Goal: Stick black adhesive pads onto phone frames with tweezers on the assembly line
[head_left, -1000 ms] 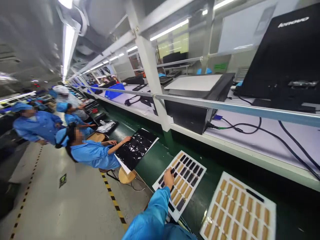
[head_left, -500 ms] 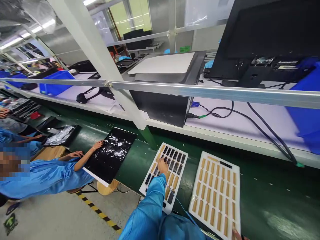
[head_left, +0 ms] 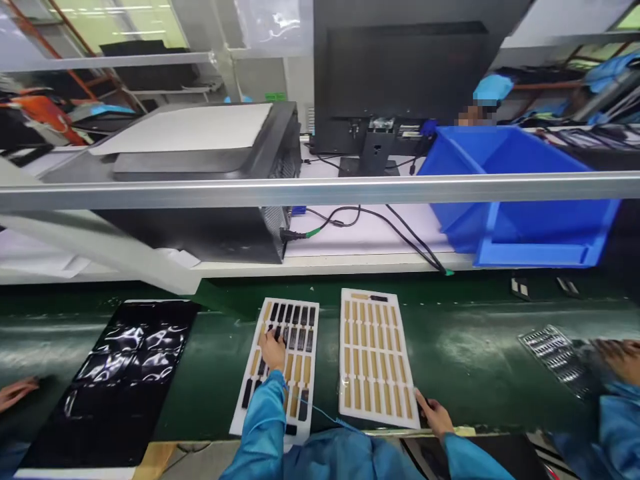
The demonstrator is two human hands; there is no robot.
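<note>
A white foam tray (head_left: pixel 313 360) holds rows of black strips, with tan slots showing between them. Over its upper left part is my left hand (head_left: pixel 273 350), fingers bent around a small black piece (head_left: pixel 278 333). A second white tray (head_left: pixel 343 353) lies to the right, with tan slots and one black strip (head_left: pixel 379 298) at its top. At that tray's lower right corner, my right hand (head_left: pixel 434 415) has its fingers closed on something dark that I cannot make out. A thin blue coiled cord runs from the left sleeve.
A black sheet with shiny film (head_left: pixel 120 373) lies at left, near another person's hand (head_left: pixel 19 393). At right, another person's hands (head_left: pixel 620 357) are beside a patterned strip sheet (head_left: pixel 555 353). Above are a metal rail (head_left: pixel 320 192), a blue bin (head_left: pixel 530 253) and a black computer case (head_left: pixel 225 233).
The view has swung right, bringing the blue bin and the person at right into sight. My right hand now shows fully beside the right tray. My left hand remains over the left tray.
</note>
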